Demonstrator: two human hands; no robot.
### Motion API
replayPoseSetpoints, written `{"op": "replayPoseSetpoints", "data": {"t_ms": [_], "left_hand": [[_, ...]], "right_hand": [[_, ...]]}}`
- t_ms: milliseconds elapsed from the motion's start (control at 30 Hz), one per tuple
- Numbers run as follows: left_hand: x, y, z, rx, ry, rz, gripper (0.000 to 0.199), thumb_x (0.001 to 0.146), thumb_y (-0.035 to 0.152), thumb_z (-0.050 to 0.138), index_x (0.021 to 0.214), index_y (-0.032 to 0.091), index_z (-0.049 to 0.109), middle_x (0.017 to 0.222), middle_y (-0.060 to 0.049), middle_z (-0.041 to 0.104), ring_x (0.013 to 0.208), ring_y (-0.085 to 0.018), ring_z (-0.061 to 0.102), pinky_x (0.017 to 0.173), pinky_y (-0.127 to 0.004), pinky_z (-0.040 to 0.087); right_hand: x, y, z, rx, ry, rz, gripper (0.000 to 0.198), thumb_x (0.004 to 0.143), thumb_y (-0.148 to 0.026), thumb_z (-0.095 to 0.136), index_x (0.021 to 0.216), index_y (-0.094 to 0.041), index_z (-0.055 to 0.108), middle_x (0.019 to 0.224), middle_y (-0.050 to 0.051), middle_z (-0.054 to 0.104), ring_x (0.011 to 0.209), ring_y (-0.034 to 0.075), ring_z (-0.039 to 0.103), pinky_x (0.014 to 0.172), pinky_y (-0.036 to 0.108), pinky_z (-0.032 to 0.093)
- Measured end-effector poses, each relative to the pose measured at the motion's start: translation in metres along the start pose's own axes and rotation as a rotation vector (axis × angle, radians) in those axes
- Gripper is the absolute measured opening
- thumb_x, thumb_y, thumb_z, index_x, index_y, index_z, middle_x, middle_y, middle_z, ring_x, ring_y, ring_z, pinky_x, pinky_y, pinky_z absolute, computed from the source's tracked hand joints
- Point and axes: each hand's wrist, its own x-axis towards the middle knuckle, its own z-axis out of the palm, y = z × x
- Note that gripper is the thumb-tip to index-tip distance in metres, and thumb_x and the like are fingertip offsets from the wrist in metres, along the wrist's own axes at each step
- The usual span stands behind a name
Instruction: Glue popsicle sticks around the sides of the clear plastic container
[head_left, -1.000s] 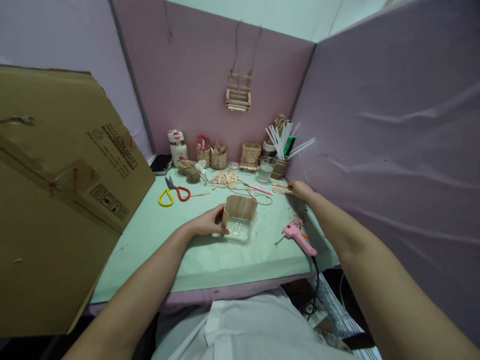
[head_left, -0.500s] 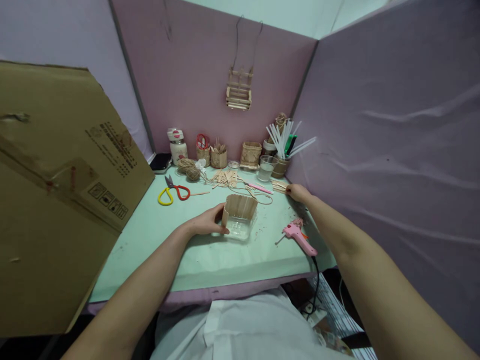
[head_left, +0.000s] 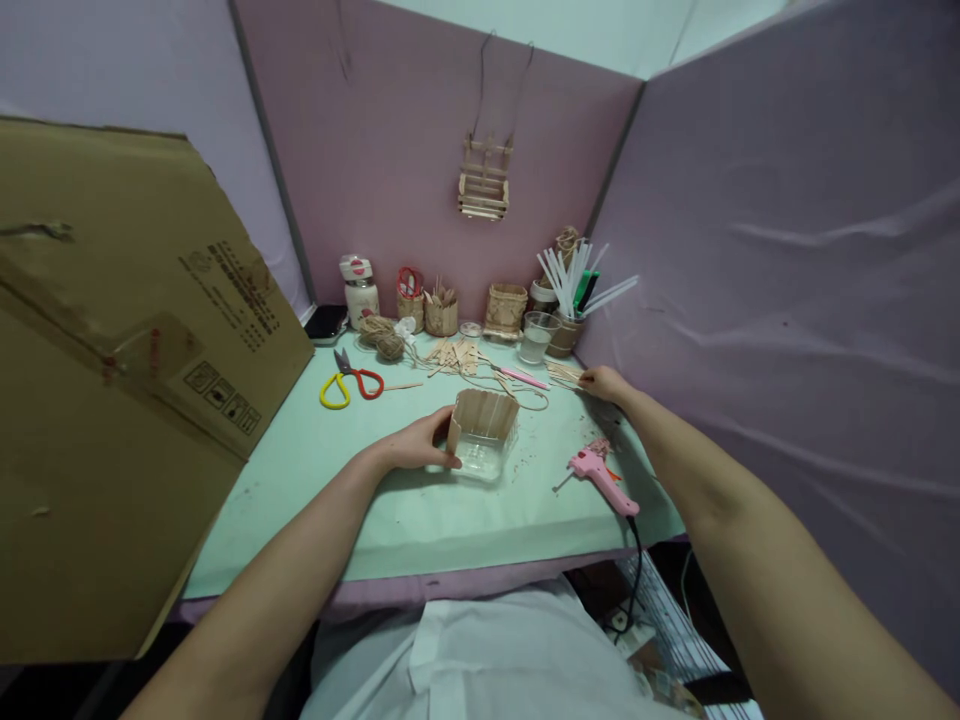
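Observation:
My left hand (head_left: 420,442) grips the left side of a clear plastic container (head_left: 480,460), thumb at the near edge. Wooden craft sticks (head_left: 487,412) stand side by side along its far and left walls, while its near wall is see-through. To the right, my right hand (head_left: 602,384) has its fingers closed at the end of a small bunch of flat wooden craft sticks (head_left: 564,373) lying on the table. How many it pinches is hidden. A pink hot glue gun (head_left: 606,482) lies nearer me, its nozzle pointing left.
Red-and-yellow scissors (head_left: 351,383), jute twine (head_left: 382,338), loose sticks (head_left: 456,354) and a pink pen-like tool (head_left: 523,378) lie on the green-covered table (head_left: 405,530). Behind stand a plastic cup (head_left: 535,340) and a pot of glue sticks (head_left: 567,335). A cardboard box (head_left: 150,400) fills the left.
The view has shifted slightly. My right hand stays at the bunch of sticks with its fingers a little changed. My left hand keeps hold of the container in the same place.

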Motion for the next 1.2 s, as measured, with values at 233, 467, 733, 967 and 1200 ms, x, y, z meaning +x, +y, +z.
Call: {"op": "replayPoseSetpoints", "data": {"t_ms": [233,467,733,967,1200], "left_hand": [[-0.001,0.003,-0.001,-0.007,0.007,-0.004,0.095,0.058,0.025,0.084,0.141,0.019,0.039,0.136,-0.011,0.055,0.126,-0.031,0.053,0.108,-0.044,0.042],[0.001,-0.001,-0.002,-0.04,0.052,0.016,0.091,0.056,0.023,0.085,0.138,0.019,0.045,0.134,-0.011,0.058,0.125,-0.032,0.054,0.106,-0.045,0.043],[-0.011,0.015,-0.017,0.061,0.236,0.06,0.097,0.049,0.025,0.091,0.137,0.026,0.051,0.141,-0.014,0.054,0.131,-0.032,0.051,0.109,-0.049,0.042],[-0.043,0.075,0.0,-0.108,0.86,0.26,0.037,0.069,0.038,0.076,0.099,0.018,0.067,0.082,-0.003,0.067,0.078,-0.015,0.062,0.073,-0.029,0.051],[-0.088,0.082,0.102,-0.415,0.764,0.104,0.03,0.071,0.036,0.077,0.094,0.017,0.07,0.073,-0.001,0.066,0.061,-0.01,0.056,0.056,-0.021,0.045]], "right_hand": [[-0.003,-0.007,-0.004,0.075,0.045,0.067,0.033,0.094,-0.038,0.059,0.12,-0.018,0.061,0.124,0.008,0.061,0.105,0.022,0.063,0.089,0.041,0.055],[-0.013,-0.014,-0.01,0.197,0.099,0.154,0.033,0.094,-0.037,0.059,0.121,-0.018,0.061,0.124,0.007,0.061,0.106,0.022,0.062,0.09,0.041,0.054],[-0.058,-0.049,-0.048,0.495,0.299,0.091,0.03,0.095,-0.038,0.056,0.092,-0.01,0.067,0.084,0.005,0.07,0.07,0.014,0.064,0.066,0.028,0.053],[-0.218,-0.13,-0.045,0.867,0.694,-0.247,0.023,0.093,-0.039,0.055,0.088,-0.019,0.066,0.075,0.001,0.069,0.067,0.011,0.06,0.065,0.022,0.048],[-0.285,-0.22,0.026,0.765,0.751,-0.602,0.012,0.095,-0.019,0.052,0.091,-0.021,0.064,0.07,0.0,0.068,0.06,0.012,0.061,0.058,0.023,0.046]]}}
